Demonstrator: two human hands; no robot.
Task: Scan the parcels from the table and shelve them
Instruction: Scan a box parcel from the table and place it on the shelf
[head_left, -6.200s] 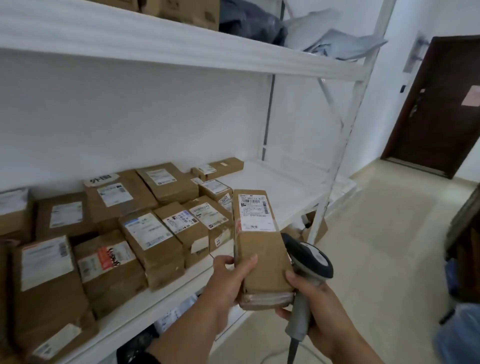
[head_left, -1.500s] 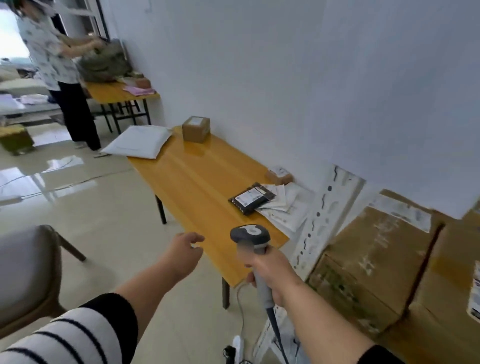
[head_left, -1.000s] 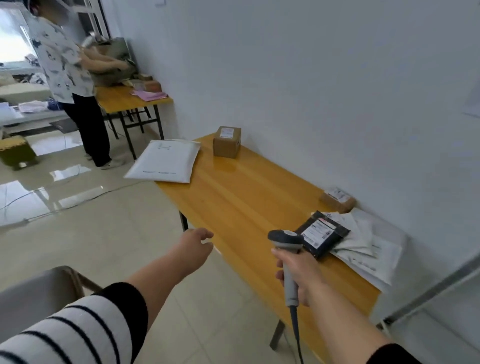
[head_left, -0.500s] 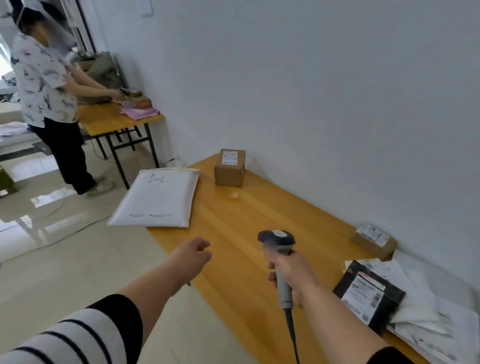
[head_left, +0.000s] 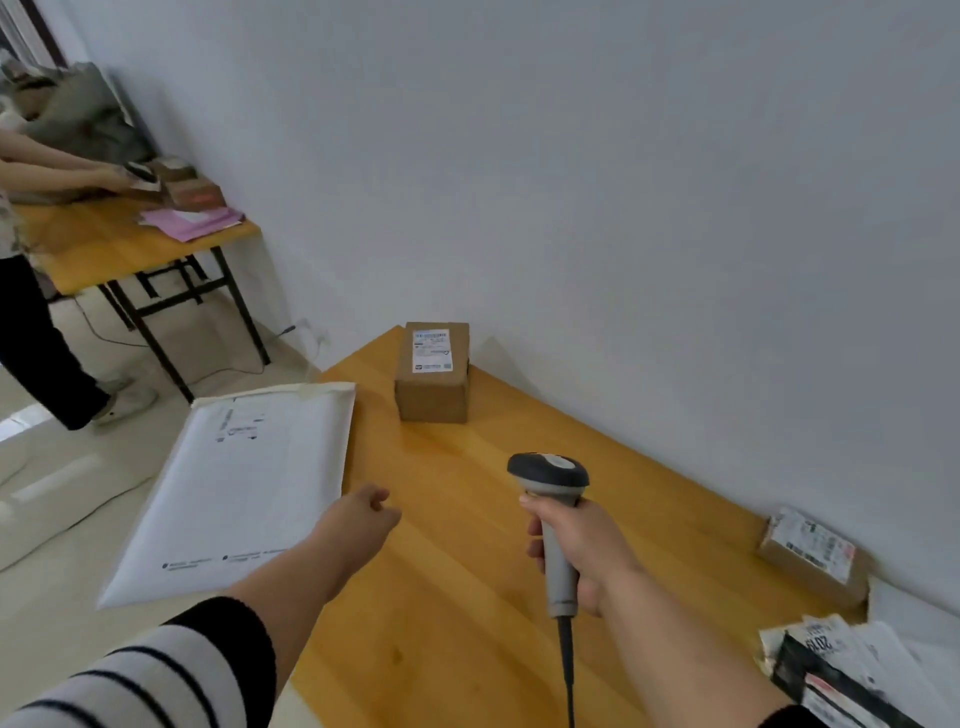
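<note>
A wooden table (head_left: 467, 597) runs along the white wall. On its far end stands a small cardboard box (head_left: 432, 374) with a white label on top. A large white padded mailer (head_left: 244, 488) lies over the table's left edge. My right hand (head_left: 576, 551) grips a grey barcode scanner (head_left: 550, 480) upright over the table's middle, its cable hanging down. My left hand (head_left: 358, 525) hovers over the mailer's near right corner, fingers loosely curled, holding nothing. A flat brown parcel (head_left: 810, 551) and a black bag (head_left: 841, 686) on white mailers lie at the right.
Another person (head_left: 31, 291) stands at the far left, working at a second wooden table (head_left: 130, 244) with pink papers and small boxes. A cable runs across the tiled floor beneath it. The shelf is out of view.
I have put the long box down, turned from the shelf to the table and stepped closer. The box and white mailer now lie near my hands; my left hand is empty.
</note>
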